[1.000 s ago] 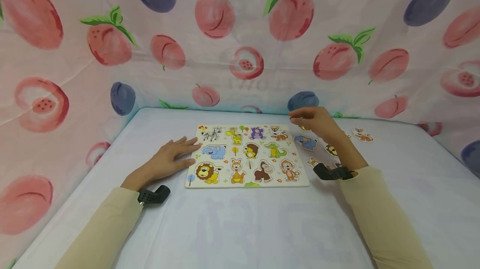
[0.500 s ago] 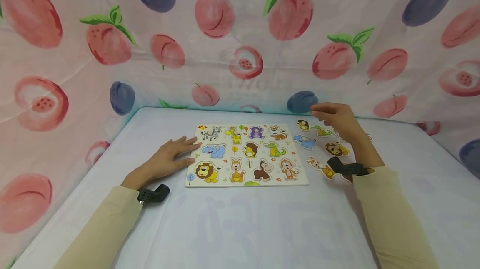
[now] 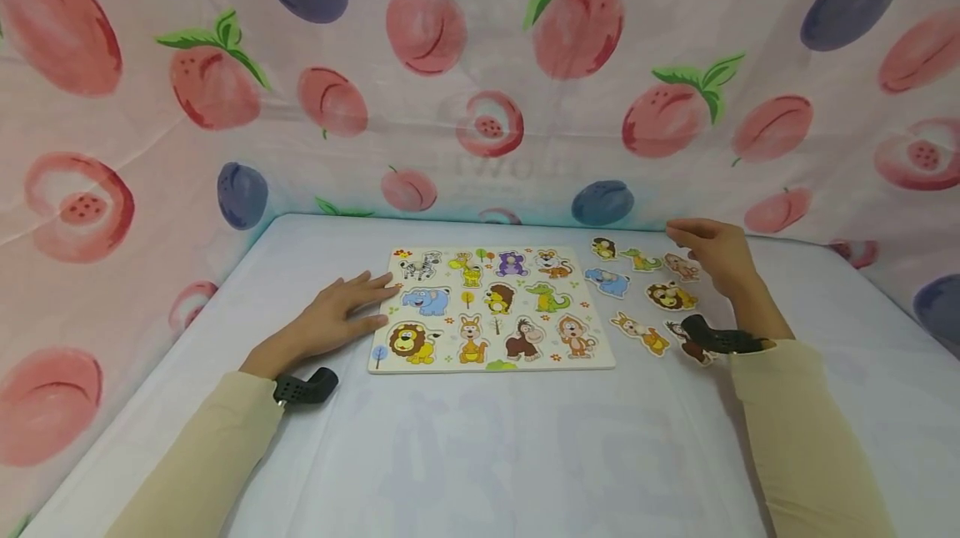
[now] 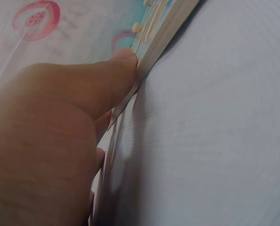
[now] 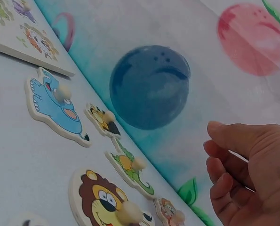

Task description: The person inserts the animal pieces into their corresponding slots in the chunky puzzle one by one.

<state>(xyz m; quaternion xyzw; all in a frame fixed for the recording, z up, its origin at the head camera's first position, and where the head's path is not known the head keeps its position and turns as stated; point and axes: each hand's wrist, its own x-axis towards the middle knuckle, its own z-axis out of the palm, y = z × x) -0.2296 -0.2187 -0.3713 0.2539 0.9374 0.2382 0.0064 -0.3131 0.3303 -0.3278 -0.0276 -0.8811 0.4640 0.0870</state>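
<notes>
A wooden animal puzzle board lies flat on the table, printed with animals such as a zebra, a lion and a crocodile. My left hand rests at its left edge with fingers spread; the left wrist view shows the thumb touching the rim. Above the loose pieces on the right hovers my right hand, fingers loosely bent and holding nothing. Knobbed pieces below it include an elephant, a lion, a hedgehog, a crocodile and a monkey.
Nearer the front lie a kangaroo piece and a dark brown gorilla piece, partly behind the right wrist camera. A fruit-printed cloth hangs behind the white table.
My right hand has moved right, from the board's far right corner across the loose pieces, uncovering several and now covering where the tiger piece lay. The left hand has stayed still.
</notes>
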